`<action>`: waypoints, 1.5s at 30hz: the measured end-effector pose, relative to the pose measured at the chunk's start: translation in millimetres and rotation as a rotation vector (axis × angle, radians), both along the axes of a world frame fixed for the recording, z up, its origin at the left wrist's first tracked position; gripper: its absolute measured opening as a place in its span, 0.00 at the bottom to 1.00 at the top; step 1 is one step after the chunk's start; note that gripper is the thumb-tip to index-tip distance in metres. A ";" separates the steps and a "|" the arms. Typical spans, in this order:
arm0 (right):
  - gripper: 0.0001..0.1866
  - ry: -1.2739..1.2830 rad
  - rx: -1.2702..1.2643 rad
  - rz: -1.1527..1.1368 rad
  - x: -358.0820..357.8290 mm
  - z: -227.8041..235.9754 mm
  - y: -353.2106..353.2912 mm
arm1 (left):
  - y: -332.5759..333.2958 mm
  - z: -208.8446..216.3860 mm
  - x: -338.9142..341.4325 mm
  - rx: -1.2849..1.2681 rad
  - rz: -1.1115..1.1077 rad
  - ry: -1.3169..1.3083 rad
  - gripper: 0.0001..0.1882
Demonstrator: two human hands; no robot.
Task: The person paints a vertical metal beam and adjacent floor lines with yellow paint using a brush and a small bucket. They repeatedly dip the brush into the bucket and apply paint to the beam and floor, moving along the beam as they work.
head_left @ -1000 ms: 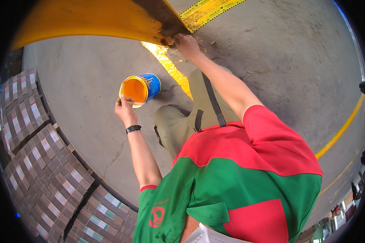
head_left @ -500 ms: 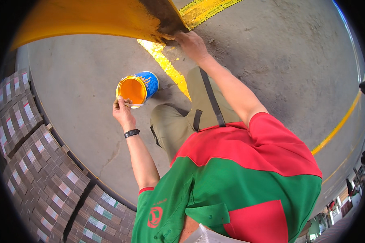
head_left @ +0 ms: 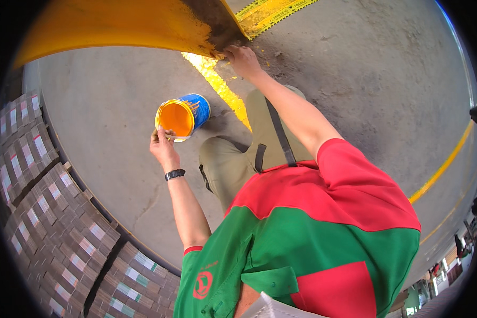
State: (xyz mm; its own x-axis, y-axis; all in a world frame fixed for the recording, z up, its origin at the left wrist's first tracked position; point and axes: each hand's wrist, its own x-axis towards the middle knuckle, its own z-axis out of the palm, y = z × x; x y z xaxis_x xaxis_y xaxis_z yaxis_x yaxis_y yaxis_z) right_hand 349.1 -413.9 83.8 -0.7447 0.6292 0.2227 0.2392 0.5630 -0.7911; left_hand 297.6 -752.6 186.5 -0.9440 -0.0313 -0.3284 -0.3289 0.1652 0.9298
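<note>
A blue paint can (head_left: 202,109) with orange-yellow paint (head_left: 176,118) inside is tilted toward me. My left hand (head_left: 165,149) is closed on its near rim, where the pale wire handle also runs. Farther off, my right hand (head_left: 244,61) is pinched at the lower corner of a large metal panel (head_left: 116,26). It grips what looks like a paintbrush (head_left: 218,54), mostly hidden by the fingers and pressed near the panel's lower edge. Fresh yellow covers the panel's left and middle; a dark brown patch (head_left: 217,24) is left bare toward its right edge.
Stacks of bundled flat cardboard (head_left: 58,233) stand at the left. A worn yellow line (head_left: 220,87) crosses the grey concrete floor (head_left: 122,106) between the can and my knee. Yellow tape (head_left: 275,18) lies beyond the panel, and another yellow line (head_left: 442,164) runs at the right.
My right hand has shifted slightly left along the panel's lower edge. My left hand stays on the can, and the whole view has moved a little.
</note>
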 end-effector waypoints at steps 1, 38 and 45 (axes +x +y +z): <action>0.10 0.052 -0.064 -0.003 -0.9 6.0 -2.1 | 1.0 1.8 1.0 0.000 -0.003 -0.001 0.11; 0.12 -0.083 0.264 0.651 26.3 162.3 -16.2 | 132.7 77.3 24.5 -0.012 -0.226 0.292 0.13; 0.16 -0.051 -0.810 0.156 63.6 137.8 -9.1 | 138.7 93.3 20.5 -0.011 -0.230 0.326 0.13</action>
State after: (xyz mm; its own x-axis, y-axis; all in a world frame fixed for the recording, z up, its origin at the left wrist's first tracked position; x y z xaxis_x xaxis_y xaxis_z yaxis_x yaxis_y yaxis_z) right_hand 412.7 -423.0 221.6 -0.8336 0.4687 -0.2922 0.2522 -0.1476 -0.9564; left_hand 318.1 -613.9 279.7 -0.9815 0.1914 -0.0114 0.0298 0.2106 0.9771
